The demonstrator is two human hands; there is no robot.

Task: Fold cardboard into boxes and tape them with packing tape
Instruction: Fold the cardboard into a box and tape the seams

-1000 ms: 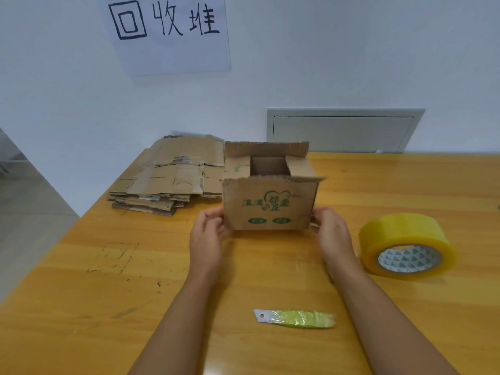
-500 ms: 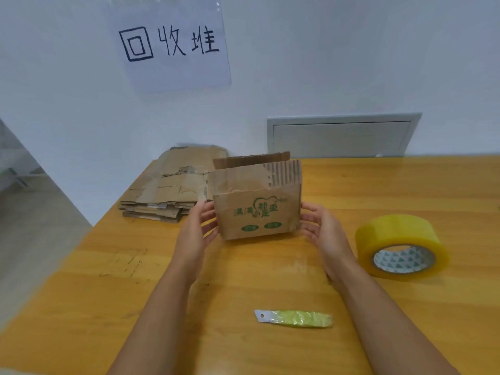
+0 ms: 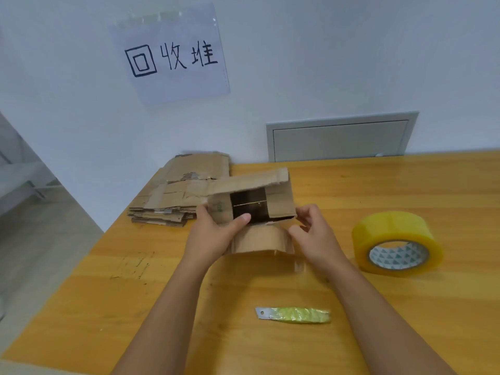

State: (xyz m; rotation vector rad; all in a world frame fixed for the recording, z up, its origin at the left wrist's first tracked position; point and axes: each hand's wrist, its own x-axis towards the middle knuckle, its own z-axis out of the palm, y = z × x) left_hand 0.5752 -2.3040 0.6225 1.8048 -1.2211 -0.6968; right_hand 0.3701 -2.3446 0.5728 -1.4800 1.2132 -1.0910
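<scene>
A small brown cardboard box (image 3: 278, 201) lies tipped toward me on the wooden table (image 3: 378, 185), its open end facing the camera with flaps spread and a dark interior showing. My left hand (image 3: 216, 234) grips its left side, thumb laid across the opening. My right hand (image 3: 311, 231) holds the box's lower right corner with curled fingers. The near flap (image 3: 259, 239) bends down onto the table between my hands. A large roll of yellow packing tape (image 3: 395, 242) lies flat to the right.
A stack of flattened cardboard (image 3: 173, 201) sits at the table's far left corner. A yellow-green utility knife (image 3: 295, 314) lies near the front. The table's left edge drops to the floor. A paper sign (image 3: 173, 58) and a grey panel (image 3: 341, 139) are on the wall.
The box has been tipped from upright onto its side, so its open end faces me. Both hands moved from its sides to the opening's edges. The camera view shifted right.
</scene>
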